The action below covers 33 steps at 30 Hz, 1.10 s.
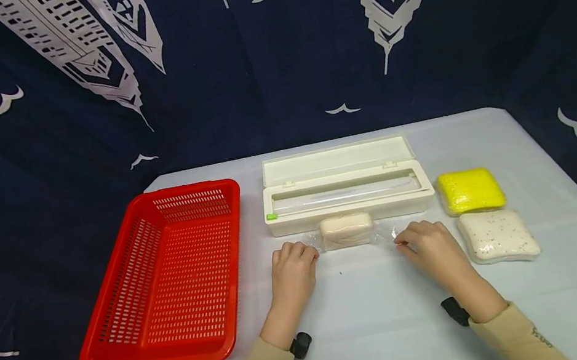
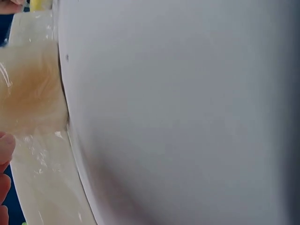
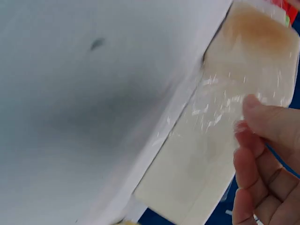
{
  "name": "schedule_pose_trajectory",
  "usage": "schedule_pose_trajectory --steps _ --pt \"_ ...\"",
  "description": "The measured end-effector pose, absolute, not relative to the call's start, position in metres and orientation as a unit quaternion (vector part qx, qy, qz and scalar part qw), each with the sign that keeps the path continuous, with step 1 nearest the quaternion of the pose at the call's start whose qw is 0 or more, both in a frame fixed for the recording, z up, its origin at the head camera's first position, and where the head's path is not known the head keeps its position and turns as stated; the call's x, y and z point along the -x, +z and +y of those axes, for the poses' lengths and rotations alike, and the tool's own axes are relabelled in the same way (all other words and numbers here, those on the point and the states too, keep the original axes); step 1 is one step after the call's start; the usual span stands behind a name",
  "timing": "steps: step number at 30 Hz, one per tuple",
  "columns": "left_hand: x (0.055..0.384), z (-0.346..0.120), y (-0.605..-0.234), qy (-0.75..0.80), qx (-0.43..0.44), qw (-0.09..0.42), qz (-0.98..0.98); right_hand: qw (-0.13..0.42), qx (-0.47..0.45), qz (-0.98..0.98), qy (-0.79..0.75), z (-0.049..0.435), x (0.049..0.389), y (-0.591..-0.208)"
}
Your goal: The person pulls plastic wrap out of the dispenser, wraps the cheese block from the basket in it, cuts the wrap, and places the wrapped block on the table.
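Note:
A cream-coloured block (image 1: 346, 231) in clear plastic wrap stands at the front of the white wrap dispenser (image 1: 349, 214). Loose film spreads from both its sides. At the left end, my left hand (image 1: 294, 266) pinches the plastic wrap (image 1: 311, 240); only some of its fingertips (image 2: 5, 147) show in the left wrist view. My right hand (image 1: 429, 246) pinches the film's other end between thumb and forefinger, the remaining fingers curled in the right wrist view. Through the film the block (image 2: 33, 89) has a brownish patch.
On the left stands a red plastic basket (image 1: 183, 283) with nothing in it. To the right lie a wrapped yellow block (image 1: 471, 190) and a wrapped speckled white block (image 1: 500, 235). The dispenser's lid (image 1: 338, 160) is raised, showing a roll of film (image 1: 347, 195). A white cloth covers the table.

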State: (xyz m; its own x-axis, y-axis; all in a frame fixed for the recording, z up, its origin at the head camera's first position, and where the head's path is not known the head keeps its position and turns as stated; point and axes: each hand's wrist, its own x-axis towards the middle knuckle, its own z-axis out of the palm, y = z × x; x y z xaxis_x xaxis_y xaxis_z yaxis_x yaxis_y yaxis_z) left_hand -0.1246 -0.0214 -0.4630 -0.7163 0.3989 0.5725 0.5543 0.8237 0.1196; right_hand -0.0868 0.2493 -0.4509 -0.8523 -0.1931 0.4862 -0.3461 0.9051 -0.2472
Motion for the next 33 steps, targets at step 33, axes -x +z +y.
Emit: schedule_pose_trajectory --steps 33 --pt "0.158 -0.016 -0.449 -0.309 0.218 0.115 -0.918 0.184 -0.084 -0.939 0.28 0.227 0.118 -0.456"
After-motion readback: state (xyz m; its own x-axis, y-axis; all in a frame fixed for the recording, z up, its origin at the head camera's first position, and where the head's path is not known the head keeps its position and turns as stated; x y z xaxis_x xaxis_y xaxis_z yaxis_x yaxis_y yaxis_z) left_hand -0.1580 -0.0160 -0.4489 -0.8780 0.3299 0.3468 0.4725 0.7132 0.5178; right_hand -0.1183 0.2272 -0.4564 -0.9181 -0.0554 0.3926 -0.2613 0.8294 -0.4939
